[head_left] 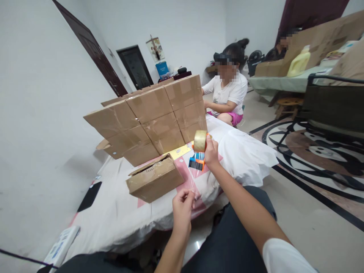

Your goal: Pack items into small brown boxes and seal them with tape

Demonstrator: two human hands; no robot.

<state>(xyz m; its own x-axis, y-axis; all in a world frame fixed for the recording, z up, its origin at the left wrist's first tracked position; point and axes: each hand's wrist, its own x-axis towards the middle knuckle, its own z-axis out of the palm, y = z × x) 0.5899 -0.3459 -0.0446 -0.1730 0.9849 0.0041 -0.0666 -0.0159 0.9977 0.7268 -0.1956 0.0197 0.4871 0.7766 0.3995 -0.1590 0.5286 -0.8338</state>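
Observation:
My right hand [212, 152] grips a tape dispenser [196, 163] with blue and orange parts and a large roll of clear tape. A strand of clear tape [193, 178] runs down from the dispenser to my left hand [183, 206], which pinches its end between thumb and fingers. To the left of both hands lies a small cardboard box [156, 178] with a dark gap along its top edge; neither hand touches it. Behind it rises a stacked wall of cardboard boxes [159, 117]. A yellow sheet [180, 151] lies at the base of the stack.
The boxes stand on a table with a whitish cover [244, 146]. Behind the stack sits a person in a white shirt [231, 91]. At the right are a yellow jug [299, 62] on another table and a wooden stool [288, 104]. A black flat object [89, 196] lies at the left.

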